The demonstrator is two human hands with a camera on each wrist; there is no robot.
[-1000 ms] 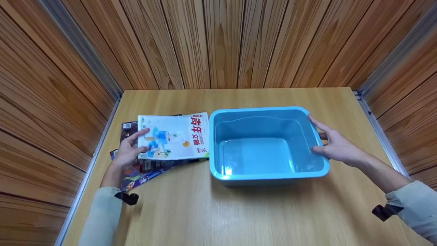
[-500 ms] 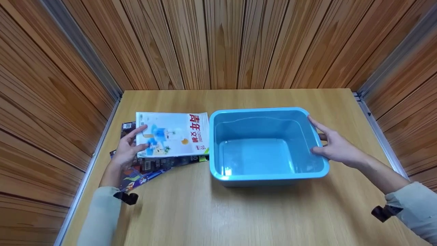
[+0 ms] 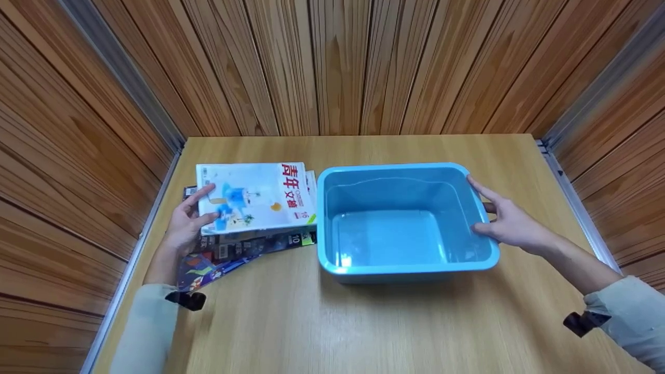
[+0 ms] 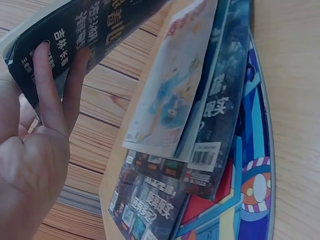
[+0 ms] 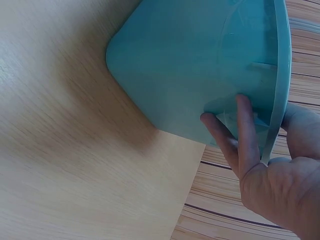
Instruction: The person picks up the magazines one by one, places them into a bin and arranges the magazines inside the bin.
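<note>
Magazine (image 3: 254, 196) first: a thin, glossy one with a white cover, a blue drawing and red characters, raised off the stack by our left hand (image 3: 188, 226). Thumb on top, fingers (image 4: 47, 80) underneath its dark back cover, pinching the left edge. It hangs tilted above the pile (image 3: 234, 252), just left of the tub. In the left wrist view we count at least 3 more magazines fanned out flat below, one pale, one dark with a barcode, one bright blue and red at the bottom.

Over to our right hand (image 3: 511, 224): it grips the right rim of the blue tub (image 3: 400, 262), thumb inside the wall, fingers (image 5: 235, 135) curled against the outside, as the right wrist view shows. That tub is smooth plastic, rectangular with rounded corners, standing upright.

Everything sits on a light wood-grain table (image 3: 332, 322). Brown wooden plank walls (image 3: 337, 62) close it in on 3 sides, with grey metal strips at the corners.
</note>
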